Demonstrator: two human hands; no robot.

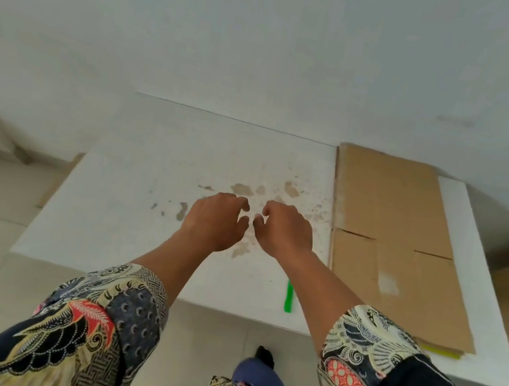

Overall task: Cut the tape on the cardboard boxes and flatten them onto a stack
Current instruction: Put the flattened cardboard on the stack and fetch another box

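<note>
Head view | left hand [214, 218] and right hand [286, 229] grip open, empty, over tabletop [133, 178] | flattened cardboard [390, 223] stacked right | green cutter [289, 296] set aside

Matt brown cardboard stack [388, 216] on stained white matt table [147, 174].

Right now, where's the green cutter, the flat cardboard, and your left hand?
green cutter [289, 296], head view, middle of its handle.
flat cardboard [390, 203], head view, top sheet's bare face.
left hand [214, 218], head view, back of hand.
</note>
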